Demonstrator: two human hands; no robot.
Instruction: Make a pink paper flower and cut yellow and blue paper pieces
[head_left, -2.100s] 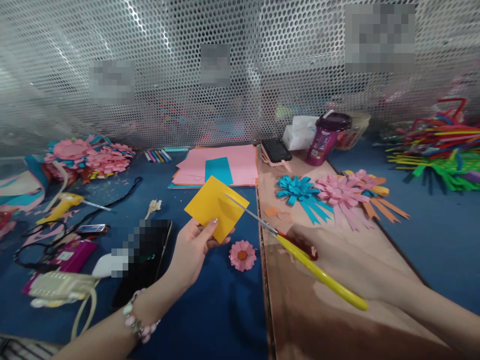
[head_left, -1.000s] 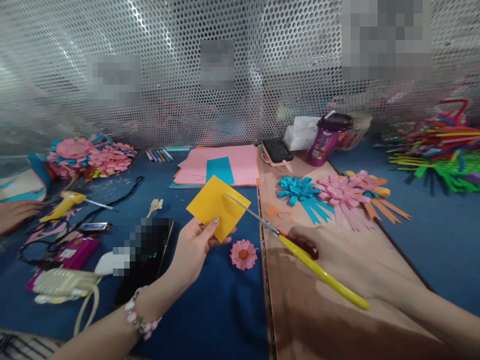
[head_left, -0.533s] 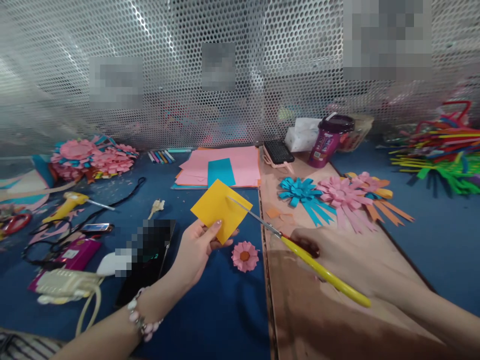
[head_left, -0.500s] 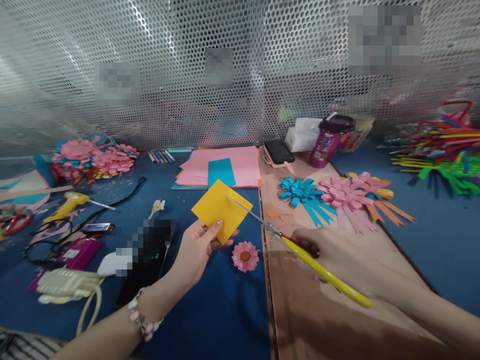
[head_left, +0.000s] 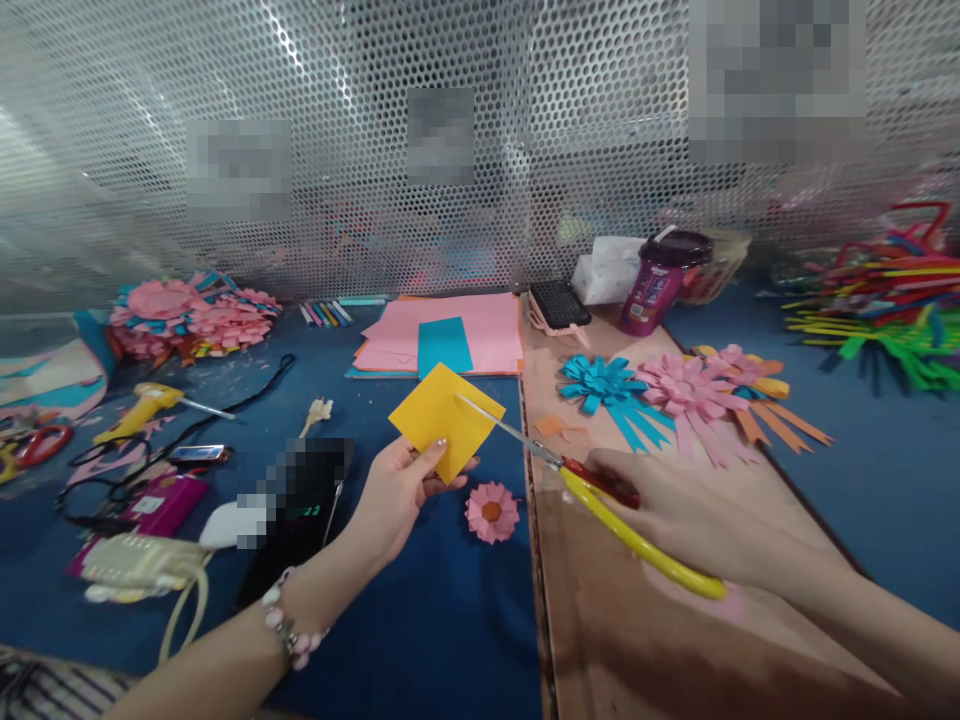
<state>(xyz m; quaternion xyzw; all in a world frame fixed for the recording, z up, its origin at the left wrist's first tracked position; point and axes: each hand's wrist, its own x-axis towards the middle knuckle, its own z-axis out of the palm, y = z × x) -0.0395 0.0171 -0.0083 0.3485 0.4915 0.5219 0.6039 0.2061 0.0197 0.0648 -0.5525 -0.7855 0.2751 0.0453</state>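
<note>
The scissors (head_left: pixel 611 523) cross yellow paper (head_left: pixel 439 412)

At frame centre, the left hand (head_left: pixel 394 500) pinches the yellow paper, some fingers hidden beneath; the right hand (head_left: pixel 660 495) grips the scissors, only one blade (head_left: pixel 517 434) visible — more red handle (head_left: pixel 600 480) showing than earlier.

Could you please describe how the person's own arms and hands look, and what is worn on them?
The left hand wears no glove; a bracelet of white, pale pink and silvery beads circles its wrist. The right hand is also gloveless, with no bracelet visible. No sleeves are in view.
</note>
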